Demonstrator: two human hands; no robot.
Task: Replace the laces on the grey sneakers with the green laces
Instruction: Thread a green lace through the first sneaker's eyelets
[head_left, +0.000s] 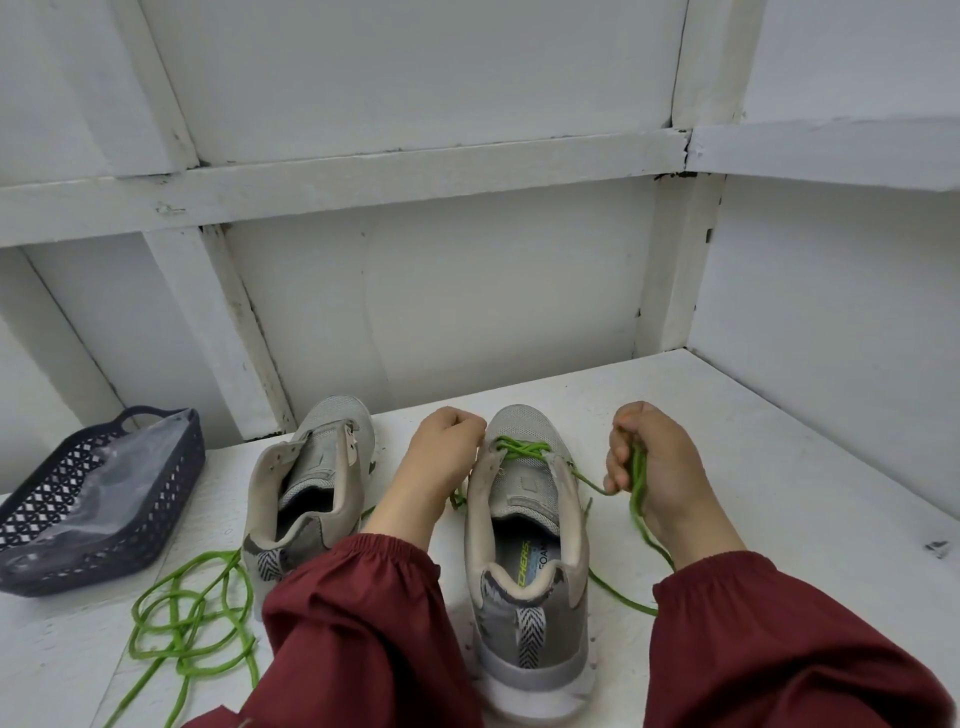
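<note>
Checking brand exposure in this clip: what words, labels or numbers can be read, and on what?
"CHERS": on the insole of the sneaker being laced, first letters hidden by the heel collar.
"OAM": same insole, beside it, start cut off.
Small print between them: too small to read.
Other sneaker, basket: no readable text.

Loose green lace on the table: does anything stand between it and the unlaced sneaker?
Nothing visible does. The loose green lace lies beside the unlaced sneaker, by its heel; the basket sits farther left.
</note>
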